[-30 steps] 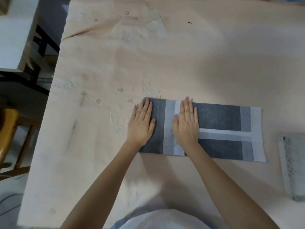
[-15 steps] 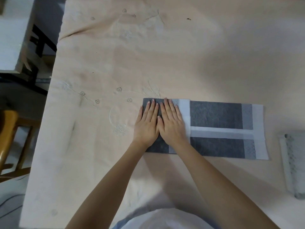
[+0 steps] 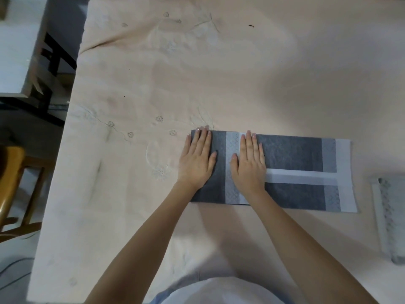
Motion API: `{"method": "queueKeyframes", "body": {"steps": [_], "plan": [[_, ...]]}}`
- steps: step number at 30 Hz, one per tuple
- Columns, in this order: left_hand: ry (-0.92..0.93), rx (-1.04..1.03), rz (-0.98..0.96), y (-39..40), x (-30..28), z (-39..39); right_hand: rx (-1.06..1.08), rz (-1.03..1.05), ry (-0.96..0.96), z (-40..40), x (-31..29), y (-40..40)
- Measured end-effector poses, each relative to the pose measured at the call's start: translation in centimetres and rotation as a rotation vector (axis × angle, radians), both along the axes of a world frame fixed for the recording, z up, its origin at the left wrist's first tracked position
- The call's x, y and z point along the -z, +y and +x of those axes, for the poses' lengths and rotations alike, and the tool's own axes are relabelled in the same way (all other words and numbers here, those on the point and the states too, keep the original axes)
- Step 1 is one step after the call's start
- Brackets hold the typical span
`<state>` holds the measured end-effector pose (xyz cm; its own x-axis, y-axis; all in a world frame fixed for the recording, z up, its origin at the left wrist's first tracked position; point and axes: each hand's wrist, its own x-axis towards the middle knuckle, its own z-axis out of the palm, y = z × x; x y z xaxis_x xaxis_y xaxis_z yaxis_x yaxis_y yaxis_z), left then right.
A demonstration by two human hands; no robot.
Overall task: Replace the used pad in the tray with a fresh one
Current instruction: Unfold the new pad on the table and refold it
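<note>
A folded grey pad [image 3: 291,154] with pale bands lies flat on the table, its long side running left to right. My left hand [image 3: 197,160] presses flat on the pad's left end, fingers straight and together. My right hand [image 3: 248,162] lies flat beside it, a little to the right, over a pale patterned band. Both palms are down and nothing is gripped. At the right edge of the view sits another pale folded pad [image 3: 392,218], partly cut off. No tray is in view.
The table wears a peach cloth [image 3: 219,73] with faint embroidered flowers. Its left edge drops to the floor, where a wooden chair [image 3: 11,178] and a white cabinet [image 3: 15,51] stand.
My hands were side by side at the pad's left end; the right one has slid to the right, leaving a gap between them. The pad has not shifted.
</note>
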<state>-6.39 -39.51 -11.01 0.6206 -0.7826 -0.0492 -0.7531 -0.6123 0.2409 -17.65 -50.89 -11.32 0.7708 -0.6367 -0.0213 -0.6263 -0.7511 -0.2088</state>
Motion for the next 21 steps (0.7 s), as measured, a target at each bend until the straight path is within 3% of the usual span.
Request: {"method": "queueKeyframes", "body": {"steps": [5,11,18,21], "plan": [[0.029,-0.020,-0.014,-0.4,0.8,-0.4,0.031,-0.010,-0.014,-0.2,0.0,0.1],[0.047,-0.212,0.003,1.9,0.4,1.2,0.105,-0.022,0.044,-1.9,0.0,-0.4],[-0.066,0.177,-0.066,5.2,0.3,-5.1,0.045,-0.004,0.069,-4.9,-0.7,1.1],[-0.046,0.145,0.006,6.1,0.2,-6.0,0.042,0.042,0.033,-5.1,-1.0,1.6]]}}
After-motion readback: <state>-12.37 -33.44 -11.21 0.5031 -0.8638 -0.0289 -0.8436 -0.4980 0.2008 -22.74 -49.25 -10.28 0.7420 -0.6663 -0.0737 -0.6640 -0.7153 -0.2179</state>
